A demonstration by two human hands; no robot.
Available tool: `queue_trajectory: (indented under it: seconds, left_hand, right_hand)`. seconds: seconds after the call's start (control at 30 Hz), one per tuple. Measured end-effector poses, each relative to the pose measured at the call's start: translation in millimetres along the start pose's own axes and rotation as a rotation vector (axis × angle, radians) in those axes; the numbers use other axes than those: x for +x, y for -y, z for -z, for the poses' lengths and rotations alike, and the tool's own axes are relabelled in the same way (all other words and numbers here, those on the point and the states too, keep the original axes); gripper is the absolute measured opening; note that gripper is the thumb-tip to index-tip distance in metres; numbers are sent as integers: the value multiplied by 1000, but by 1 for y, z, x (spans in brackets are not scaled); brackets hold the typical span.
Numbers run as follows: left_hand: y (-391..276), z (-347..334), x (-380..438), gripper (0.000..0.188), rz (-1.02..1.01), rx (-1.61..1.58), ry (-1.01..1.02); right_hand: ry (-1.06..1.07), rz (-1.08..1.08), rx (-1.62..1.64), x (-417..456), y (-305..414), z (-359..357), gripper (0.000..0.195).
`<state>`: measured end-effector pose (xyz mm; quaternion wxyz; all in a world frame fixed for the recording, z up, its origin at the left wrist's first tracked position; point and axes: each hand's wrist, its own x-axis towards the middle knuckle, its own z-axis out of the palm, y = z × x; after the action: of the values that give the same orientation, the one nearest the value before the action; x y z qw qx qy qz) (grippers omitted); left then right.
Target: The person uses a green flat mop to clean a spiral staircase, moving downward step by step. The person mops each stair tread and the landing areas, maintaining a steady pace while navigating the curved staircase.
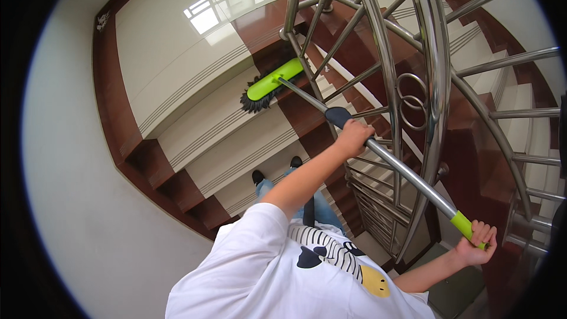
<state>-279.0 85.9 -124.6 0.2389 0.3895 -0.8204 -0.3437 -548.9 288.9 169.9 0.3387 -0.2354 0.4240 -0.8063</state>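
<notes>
A dust mop with a lime-green head [275,79] and dark fringe [254,104] lies across a stair tread [212,115] near the railing. Its metal handle [412,177] runs diagonally from the head toward the lower right. My left hand [354,137] is wrapped around the handle just below the dark grey sleeve [338,117]. At the far end, my right hand [476,243] grips the green end grip [461,223]. The fringe's right end sits close to the foot of the railing; whether they touch is hard to tell.
A stainless steel railing [432,97] with bars and rings rises on the right, beside the handle. Above the steps is a glossy tiled landing [177,44]. Dark red skirting [106,110] edges the white wall [66,164] at left. My black shoes [258,177] rest on a lower step.
</notes>
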Motion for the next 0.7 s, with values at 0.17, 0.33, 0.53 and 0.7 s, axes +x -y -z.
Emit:
queue_trajectory:
  seconds: [0.17,0.33,0.53,0.7]
  left_hand:
    - [-34,-28,-18,32,58,-26,78]
    - [-45,-24,-63,37,146,-79,14]
    - [-11,-2,-137,35,393,52,-133]
    - [33,40,-214,33,597,157,-382]
  right_hand:
    - [5,-37,-27,29,29,26,24]
    - [234,-199,24,73,18,44,23]
    - [388,-458,200,106,-86,10,24]
    - [465,-628,234,68,-182,-88,23]
